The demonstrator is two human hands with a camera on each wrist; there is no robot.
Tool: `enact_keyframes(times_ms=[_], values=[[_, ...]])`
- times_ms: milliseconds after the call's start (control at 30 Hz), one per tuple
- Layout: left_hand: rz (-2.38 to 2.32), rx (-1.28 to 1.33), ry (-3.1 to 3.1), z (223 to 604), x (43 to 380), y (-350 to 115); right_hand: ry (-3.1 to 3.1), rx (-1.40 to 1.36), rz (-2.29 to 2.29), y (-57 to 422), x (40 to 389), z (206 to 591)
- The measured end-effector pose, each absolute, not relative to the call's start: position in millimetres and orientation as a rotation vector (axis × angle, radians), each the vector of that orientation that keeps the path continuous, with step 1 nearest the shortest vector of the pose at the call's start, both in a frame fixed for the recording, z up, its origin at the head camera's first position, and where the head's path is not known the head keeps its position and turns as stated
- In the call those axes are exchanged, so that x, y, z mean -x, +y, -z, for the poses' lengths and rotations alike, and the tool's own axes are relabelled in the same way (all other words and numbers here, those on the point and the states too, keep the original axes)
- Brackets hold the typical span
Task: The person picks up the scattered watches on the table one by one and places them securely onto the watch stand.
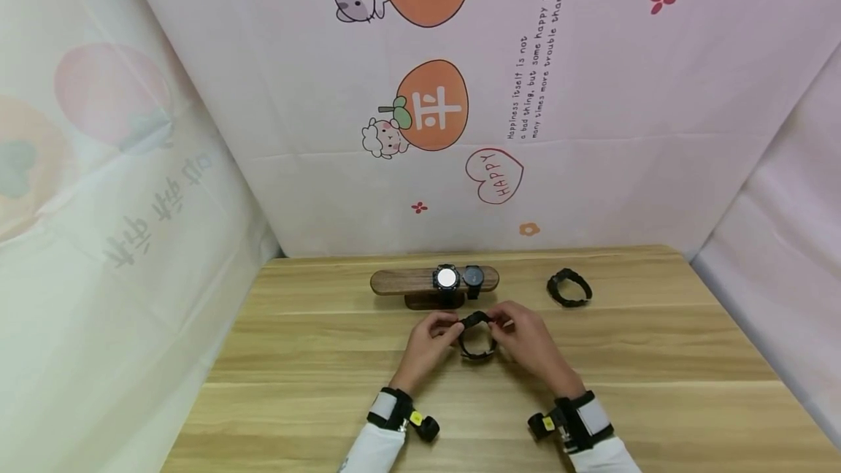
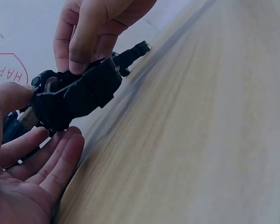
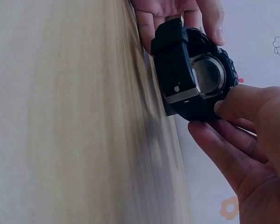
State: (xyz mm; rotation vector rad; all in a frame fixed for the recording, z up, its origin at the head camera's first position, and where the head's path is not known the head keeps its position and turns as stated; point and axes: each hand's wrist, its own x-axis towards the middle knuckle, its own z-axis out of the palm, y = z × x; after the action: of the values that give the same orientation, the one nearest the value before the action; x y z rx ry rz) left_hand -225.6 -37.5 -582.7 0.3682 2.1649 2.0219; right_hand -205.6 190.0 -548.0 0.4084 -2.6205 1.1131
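Between both hands is a black wristwatch (image 1: 477,357), its buckled strap forming a loop. The left hand (image 1: 427,347) pinches one side of the watch case between thumb and fingers. On the opposite side, the right hand (image 1: 528,341) pinches the watch where strap meets case. The right wrist view shows the silver case back (image 3: 207,77) and a metal buckle (image 3: 183,96) on the strap. In the left wrist view the strap's outer side (image 2: 91,93) faces the camera, and the dial is hidden.
Behind the hands stands a dark wooden watch stand (image 1: 401,282), carrying a watch with a bright face (image 1: 447,279) and a darker watch (image 1: 473,276) at its right end. Another black looped watch (image 1: 569,288) lies on the wooden table (image 1: 296,356) at right. A printed cloth (image 1: 591,166) hangs behind.
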Motion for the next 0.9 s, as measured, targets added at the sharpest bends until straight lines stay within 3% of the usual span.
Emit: enact_keyframes(times_ms=[900], values=[[-2.064,-0.426,2.079,582.0,224.3,-40.6,-2.621,-0.34,-1.228,194.4,203.5,550.0]])
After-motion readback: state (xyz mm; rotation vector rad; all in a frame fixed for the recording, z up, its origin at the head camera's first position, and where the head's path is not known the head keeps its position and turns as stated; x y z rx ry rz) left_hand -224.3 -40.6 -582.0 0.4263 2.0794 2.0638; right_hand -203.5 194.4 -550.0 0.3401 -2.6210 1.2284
